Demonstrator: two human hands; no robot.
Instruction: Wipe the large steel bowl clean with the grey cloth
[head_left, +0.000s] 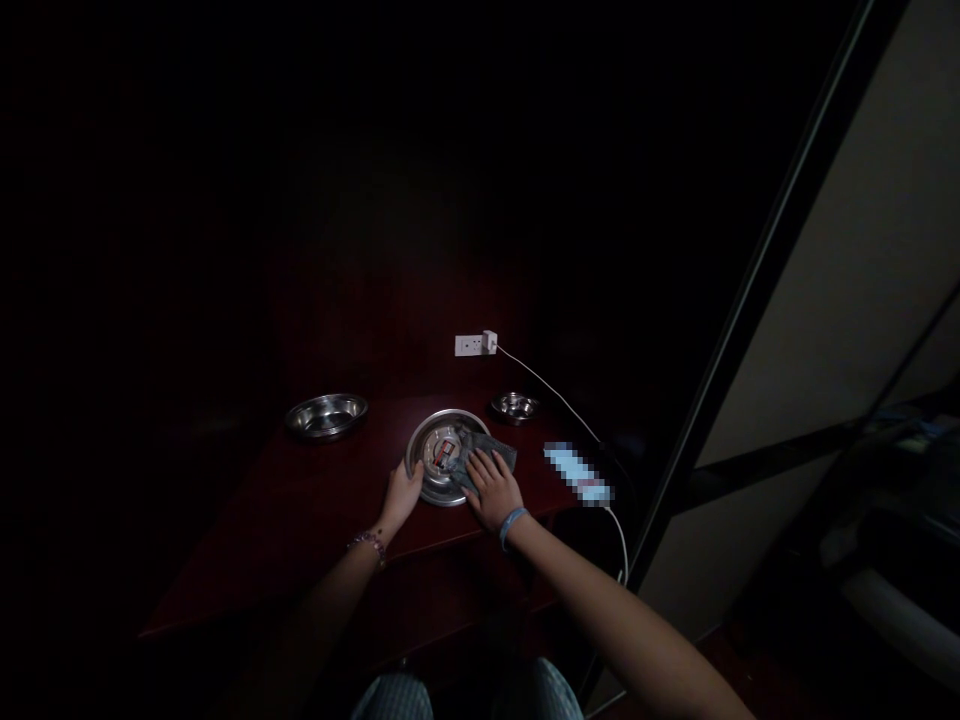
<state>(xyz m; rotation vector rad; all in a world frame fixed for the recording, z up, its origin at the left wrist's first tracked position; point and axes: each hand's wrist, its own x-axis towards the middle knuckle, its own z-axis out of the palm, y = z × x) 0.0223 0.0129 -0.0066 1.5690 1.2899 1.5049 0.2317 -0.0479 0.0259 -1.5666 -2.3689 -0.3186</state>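
A round stainless steel dish [426,488] with a red and dark label at its centre is tilted up at the front of the dark red table. My left hand [403,493] grips its left rim, with the thumb near the inner edge. Over the dish's right side lies a grey cloth [480,445]. My right hand [495,490] holds this cloth against the metal, its fingers stretched over the fabric. The fold of cloth under my palm is hidden.
On the table [300,510], an oval-looking steel dish [327,416] stands at the left and a smaller steel dish [515,407] at the back right. A lit, blurred-out phone [577,473] lies at the right, near a white cable [551,390] running from the wall socket [470,346].
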